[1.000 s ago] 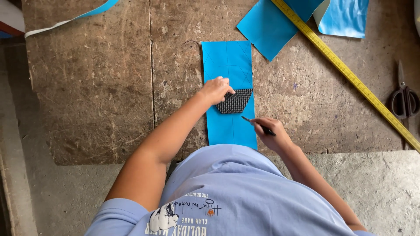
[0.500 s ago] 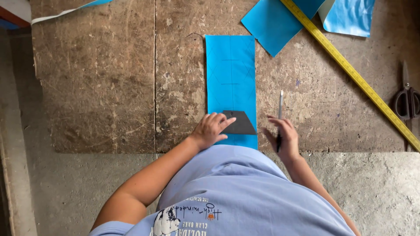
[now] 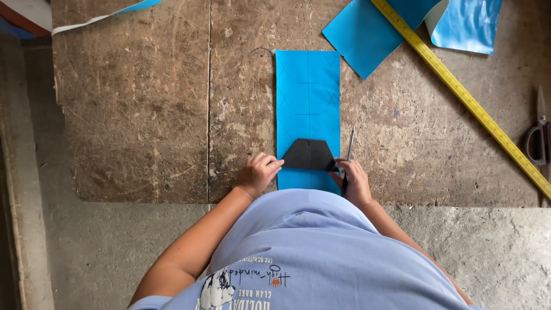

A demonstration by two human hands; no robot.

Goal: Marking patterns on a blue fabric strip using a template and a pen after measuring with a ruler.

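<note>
Template: your left hand (image 3: pixel 259 174) rests its fingertips on the left edge of the flat black trapezoid template (image 3: pixel 309 155), frame centre.
Strip: the template lies on the long smooth blue rectangular strip (image 3: pixel 307 97), faintly line-marked.
Pen: your right hand (image 3: pixel 354 181) is curled around a slim dark pen (image 3: pixel 348 158), just right of the template.
Desk: the worn, scratched brown board desk (image 3: pixel 143 109).
Upper right: a yellow tape measure (image 3: pixel 459 92) runs diagonally.

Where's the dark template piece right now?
In the head view, the dark trapezoid template lies flat on the near end of the blue strip, between the left hand and the right hand, which holds a pen.
</note>
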